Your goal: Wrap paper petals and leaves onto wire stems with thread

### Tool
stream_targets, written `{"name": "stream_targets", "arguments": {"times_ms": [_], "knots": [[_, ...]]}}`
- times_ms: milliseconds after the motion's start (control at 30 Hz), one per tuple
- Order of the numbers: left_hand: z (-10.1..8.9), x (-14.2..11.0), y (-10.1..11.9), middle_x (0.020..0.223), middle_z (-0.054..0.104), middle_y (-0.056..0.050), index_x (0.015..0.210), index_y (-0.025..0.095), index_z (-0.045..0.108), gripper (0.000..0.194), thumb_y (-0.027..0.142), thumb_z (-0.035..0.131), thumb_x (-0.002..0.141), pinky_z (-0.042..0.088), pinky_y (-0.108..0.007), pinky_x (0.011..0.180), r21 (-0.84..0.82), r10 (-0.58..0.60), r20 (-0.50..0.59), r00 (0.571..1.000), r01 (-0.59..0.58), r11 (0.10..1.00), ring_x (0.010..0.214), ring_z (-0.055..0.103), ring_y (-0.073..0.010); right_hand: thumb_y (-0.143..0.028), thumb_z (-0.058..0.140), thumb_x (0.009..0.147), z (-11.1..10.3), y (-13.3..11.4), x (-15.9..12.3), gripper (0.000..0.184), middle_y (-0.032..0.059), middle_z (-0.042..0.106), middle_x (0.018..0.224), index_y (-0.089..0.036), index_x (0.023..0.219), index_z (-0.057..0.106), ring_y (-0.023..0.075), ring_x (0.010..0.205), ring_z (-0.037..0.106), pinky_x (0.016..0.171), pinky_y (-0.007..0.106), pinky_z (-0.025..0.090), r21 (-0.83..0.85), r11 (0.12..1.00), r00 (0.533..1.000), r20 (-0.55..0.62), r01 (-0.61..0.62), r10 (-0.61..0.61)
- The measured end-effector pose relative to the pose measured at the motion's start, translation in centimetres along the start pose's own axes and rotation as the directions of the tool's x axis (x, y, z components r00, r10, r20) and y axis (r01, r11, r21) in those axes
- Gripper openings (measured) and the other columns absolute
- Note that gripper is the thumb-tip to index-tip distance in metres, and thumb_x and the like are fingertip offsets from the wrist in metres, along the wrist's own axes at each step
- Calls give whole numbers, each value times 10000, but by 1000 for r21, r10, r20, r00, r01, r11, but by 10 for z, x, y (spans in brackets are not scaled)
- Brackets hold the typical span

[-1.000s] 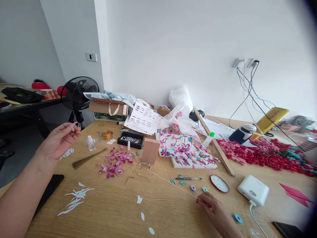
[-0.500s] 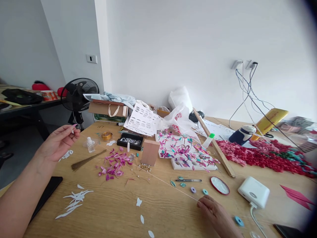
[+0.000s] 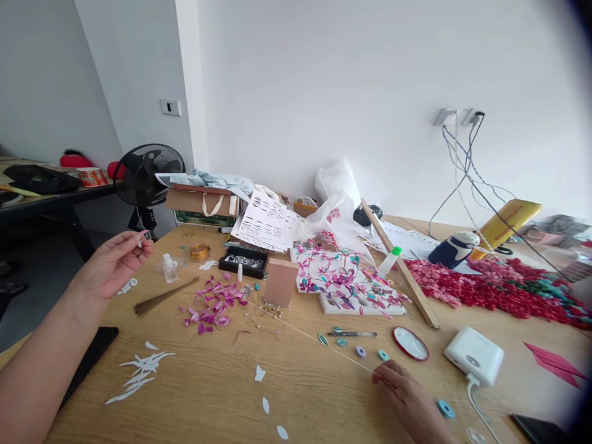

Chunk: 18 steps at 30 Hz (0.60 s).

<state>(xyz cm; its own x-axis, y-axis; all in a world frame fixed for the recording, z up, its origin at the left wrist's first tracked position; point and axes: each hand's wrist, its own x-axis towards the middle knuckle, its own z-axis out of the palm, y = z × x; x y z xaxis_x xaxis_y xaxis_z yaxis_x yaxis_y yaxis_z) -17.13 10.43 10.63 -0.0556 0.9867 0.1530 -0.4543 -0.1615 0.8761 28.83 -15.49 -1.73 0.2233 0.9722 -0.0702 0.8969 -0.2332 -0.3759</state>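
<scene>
A thin pale thread (image 3: 305,333) stretches tautly across the table between my two hands. My left hand (image 3: 113,262), raised at the left, is closed in a pinch; a tiny pink and white piece shows at its fingertips, too small to name surely. Low at the right, my right hand (image 3: 400,394) pinches the other end of the thread just above the tabletop. Beneath the thread lie a pile of magenta petals (image 3: 215,305), small beads (image 3: 271,310) and an upright wooden block (image 3: 281,283). Spools of thread (image 3: 361,351) and a red-rimmed round dish (image 3: 411,343) sit near my right hand.
White paper cutouts (image 3: 141,373) lie at the front left. A foam board with wire flowers (image 3: 342,277), a wooden bar (image 3: 407,277) and a small bottle (image 3: 169,269) stand farther back. At the right are a white corded device (image 3: 474,354) and red thread bundles (image 3: 494,293).
Both hands keep their pinches and the thread stays taut. My right hand has shifted very slightly to the right; the things on the table have not moved.
</scene>
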Motion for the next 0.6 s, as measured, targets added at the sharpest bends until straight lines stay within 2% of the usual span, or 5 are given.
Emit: {"name": "stream_targets", "arguments": {"times_ms": [100, 233, 400, 600], "knots": [[0, 0, 0, 590, 592, -36, 707, 111, 589, 211, -8, 419, 746, 451, -153, 545, 8, -1, -1, 1000, 1, 1000, 577, 537, -82, -326, 275, 812, 2, 0, 0, 318, 45, 554, 765, -200, 632, 506, 172, 727, 540, 670, 260, 380, -9, 1000, 1000, 22, -4, 5], [-3, 2, -1, 595, 598, -37, 716, 113, 593, 251, -19, 384, 759, 462, -162, 569, -4, 17, 3, 1000, -17, 1000, 600, 548, -85, -289, 262, 811, 5, 4, 0, 325, 44, 552, 747, -198, 594, 487, 163, 703, 541, 645, 256, 372, -49, 998, 998, 28, -47, 48], [-10, 5, 0, 587, 598, -30, 710, 112, 594, 269, -26, 369, 766, 463, -160, 570, -26, 40, -12, 999, -40, 999, 605, 551, -81, -277, 363, 756, 9, 12, -2, 202, 29, 560, 783, -207, 658, 526, 162, 730, 544, 633, 248, 361, -86, 993, 996, -28, -83, 80], [-11, 5, 5, 555, 570, -13, 690, 105, 588, 277, -31, 359, 768, 466, -166, 560, -42, 84, 14, 996, -83, 996, 605, 547, -80, -328, 371, 755, 4, 11, -4, 231, 34, 558, 776, -208, 636, 530, 178, 733, 548, 597, 260, 353, -152, 963, 971, -119, -222, 205]]}}
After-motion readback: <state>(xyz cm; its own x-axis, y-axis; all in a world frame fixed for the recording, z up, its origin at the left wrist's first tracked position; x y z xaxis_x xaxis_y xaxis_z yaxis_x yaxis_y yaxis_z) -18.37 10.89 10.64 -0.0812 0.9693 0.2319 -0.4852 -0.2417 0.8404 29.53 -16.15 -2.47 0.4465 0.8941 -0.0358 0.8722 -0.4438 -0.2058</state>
